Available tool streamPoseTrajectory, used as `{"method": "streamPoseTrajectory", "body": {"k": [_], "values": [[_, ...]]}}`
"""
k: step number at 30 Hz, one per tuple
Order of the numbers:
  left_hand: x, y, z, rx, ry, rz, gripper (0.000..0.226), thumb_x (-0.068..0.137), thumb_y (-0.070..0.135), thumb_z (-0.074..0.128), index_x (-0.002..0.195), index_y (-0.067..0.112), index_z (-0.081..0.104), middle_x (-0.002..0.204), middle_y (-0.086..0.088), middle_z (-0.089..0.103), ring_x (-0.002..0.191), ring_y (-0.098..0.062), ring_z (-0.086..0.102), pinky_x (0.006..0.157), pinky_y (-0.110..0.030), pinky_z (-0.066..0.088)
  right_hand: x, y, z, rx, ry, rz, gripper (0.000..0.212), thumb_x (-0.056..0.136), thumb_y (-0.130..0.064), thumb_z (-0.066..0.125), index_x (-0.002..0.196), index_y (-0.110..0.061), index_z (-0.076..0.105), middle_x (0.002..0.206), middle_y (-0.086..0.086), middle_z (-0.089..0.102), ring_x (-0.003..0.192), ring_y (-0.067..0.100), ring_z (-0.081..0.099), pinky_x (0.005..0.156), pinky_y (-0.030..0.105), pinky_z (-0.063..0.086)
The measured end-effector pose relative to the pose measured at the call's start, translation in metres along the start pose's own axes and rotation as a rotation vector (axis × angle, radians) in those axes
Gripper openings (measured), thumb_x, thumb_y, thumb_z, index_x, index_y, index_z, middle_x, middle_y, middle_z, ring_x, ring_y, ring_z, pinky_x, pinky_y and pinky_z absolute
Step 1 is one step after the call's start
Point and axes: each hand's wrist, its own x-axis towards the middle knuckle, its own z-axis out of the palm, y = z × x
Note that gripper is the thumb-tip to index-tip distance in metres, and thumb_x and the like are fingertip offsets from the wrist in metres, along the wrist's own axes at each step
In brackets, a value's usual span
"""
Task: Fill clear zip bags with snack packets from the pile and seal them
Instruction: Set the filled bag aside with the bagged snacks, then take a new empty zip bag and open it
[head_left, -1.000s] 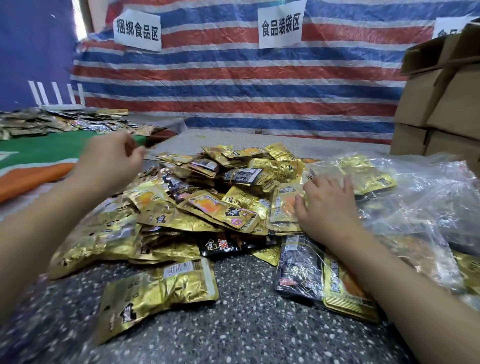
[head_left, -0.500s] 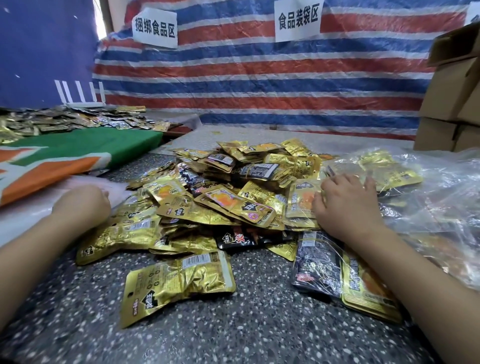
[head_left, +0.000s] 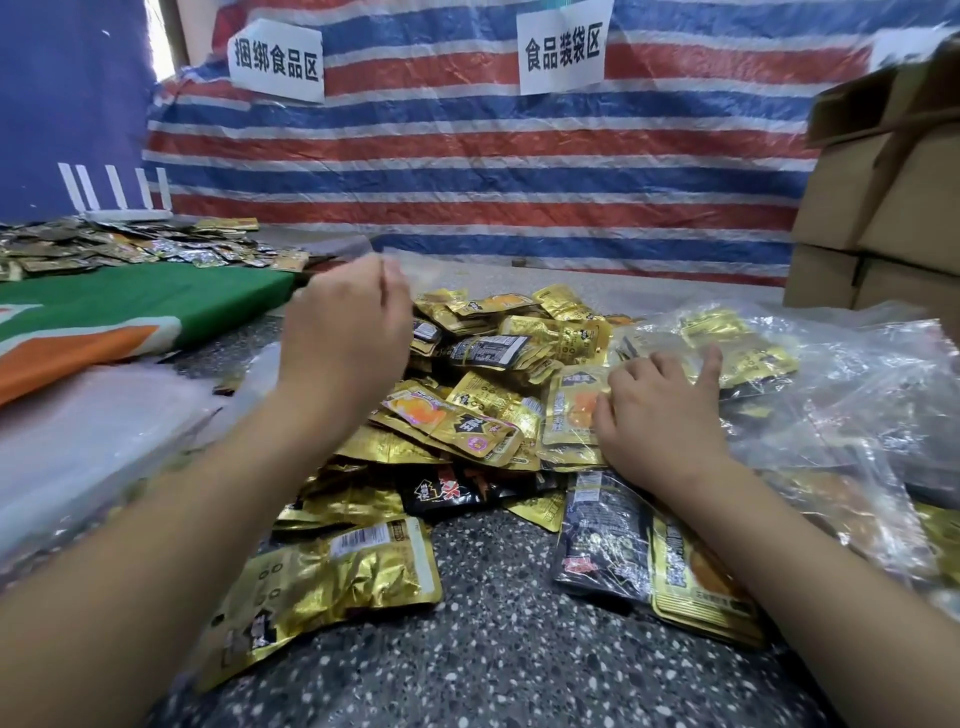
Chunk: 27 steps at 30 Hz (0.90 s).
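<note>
So the whole back is covered by a striped tarp (head_left: 519, 171) in red, white and blue, with two white paper signs (head_left: 561, 52) stuck on it. Brown cardboard boxes (head_left: 878, 197) are stacked at the far right. A speckled grey floor (head_left: 519, 649) is seen underneath everything, and a green and orange cloth (head_left: 130, 312) is spread at the left, with a second scatter of packets lying at its far edge.

The pile of snack packets (head_left: 467, 426), mostly gold with a few black ones, is heaped in the middle. One gold packet (head_left: 332, 577) is lying by itself on the near side, just apart from the heap. Clear zip bags (head_left: 841, 395) are crumpled at the right of the pile, and some gold packets can already be seen inside them through the plastic.

The left hand (head_left: 345, 332) is held up above the far left part of the pile, fingers curled in; it's blurry, so whether something thin is pinched there or nothing at all can't be told. The right hand (head_left: 660, 410) is laid flat, fingers straight and a bit spread, pressed on the edge of a clear bag where it overlaps the packets at the right of the heap.
</note>
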Motion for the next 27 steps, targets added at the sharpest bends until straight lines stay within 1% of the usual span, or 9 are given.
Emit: {"method": "streamPoseTrajectory", "body": {"k": [5,8,12,14,16,18,20,23,27], "values": [[-0.055,0.057,0.033,-0.294,-0.342,0.093,0.04,0.105,0.028,0.034,0.066,0.023,0.038,0.058,0.008,0.04,0.052,-0.006,0.037,0.052,-0.033,0.028,-0.004,0.0,-0.004,0.006,0.013,-0.002,0.053,0.096,-0.044,0.02,0.117,-0.017,0.061,0.131,0.005,0.06,0.132,0.028,0.046,0.114,0.069,0.0],[-0.074,0.056,0.044,-0.447,-0.515,0.031,0.036,0.103,0.035,0.033,0.075,0.02,0.049,0.065,0.008,0.049,0.058,-0.004,0.044,0.058,-0.03,0.038,-0.004,0.0,-0.006,0.035,0.156,-0.058,0.039,0.095,-0.038,0.036,0.096,-0.016,0.069,0.111,0.007,0.069,0.113,0.029,0.058,0.112,0.061,0.016],[-0.08,0.055,0.046,-0.518,-0.585,0.029,0.035,0.104,0.039,0.034,0.118,0.025,0.063,0.097,0.021,0.067,0.082,0.006,0.056,0.077,-0.009,0.045,-0.007,-0.009,-0.011,0.247,0.312,-0.107,0.028,0.091,-0.03,0.042,0.068,-0.018,0.052,0.074,0.005,0.063,0.07,0.022,0.049,0.077,0.04,0.04],[-0.082,0.058,0.044,-0.597,-0.522,0.007,0.037,0.104,0.037,0.035,0.129,0.026,0.06,0.081,0.038,0.061,0.076,0.015,0.053,0.068,-0.002,0.038,-0.009,-0.014,-0.017,0.404,0.303,-0.067,0.026,0.094,-0.028,0.047,0.071,-0.018,0.045,0.068,-0.001,0.053,0.062,0.017,0.043,0.063,0.034,0.04],[-0.082,0.06,0.042,-0.67,-0.455,-0.021,0.04,0.103,0.037,0.034,0.13,0.022,0.06,0.08,0.032,0.062,0.078,0.008,0.056,0.061,-0.007,0.037,-0.01,-0.014,-0.022,0.533,0.253,0.023,0.029,0.097,-0.033,0.05,0.074,-0.016,0.047,0.066,-0.004,0.05,0.058,0.014,0.046,0.054,0.032,0.035],[-0.082,0.062,0.038,-0.705,-0.431,-0.037,0.05,0.1,0.043,0.03,0.135,0.02,0.057,0.095,0.028,0.051,0.1,0.004,0.046,0.066,-0.015,0.04,-0.01,-0.011,-0.03,0.721,0.109,0.134,0.043,0.098,-0.043,0.048,0.066,-0.014,0.05,0.057,-0.002,0.054,0.049,0.014,0.047,0.051,0.03,0.035],[-0.082,0.061,0.035,-0.713,-0.422,-0.029,0.055,0.098,0.048,0.028,0.138,0.022,0.055,0.099,0.032,0.043,0.105,0.009,0.038,0.067,-0.005,0.038,-0.012,-0.014,-0.042,1.154,-0.165,0.326,0.057,0.099,-0.053,0.044,0.061,-0.013,0.057,0.05,0.001,0.057,0.041,0.014,0.045,0.047,0.025,0.036],[-0.08,0.059,0.032,-0.68,-0.437,0.006,0.054,0.098,0.05,0.028,0.139,0.025,0.053,0.117,0.012,0.067,0.107,0.002,0.057,0.084,0.004,0.035,-0.021,-0.018,-0.051,1.486,-0.469,0.512,0.062,0.098,-0.062,0.038,0.065,-0.013,0.058,0.05,0.001,0.057,0.038,0.012,0.042,0.042,0.022,0.028],[-0.082,0.06,0.029,-0.616,-0.514,0.151,0.046,0.103,0.042,0.031,0.143,0.027,0.049,0.139,0.012,0.055,0.125,0.005,0.047,0.103,-0.006,0.032,-0.04,-0.013,-0.048,1.593,-0.463,0.623,0.056,0.095,-0.061,0.043,0.068,-0.014,0.057,0.053,0.0,0.055,0.042,0.011,0.044,0.045,0.024,0.032]]}}
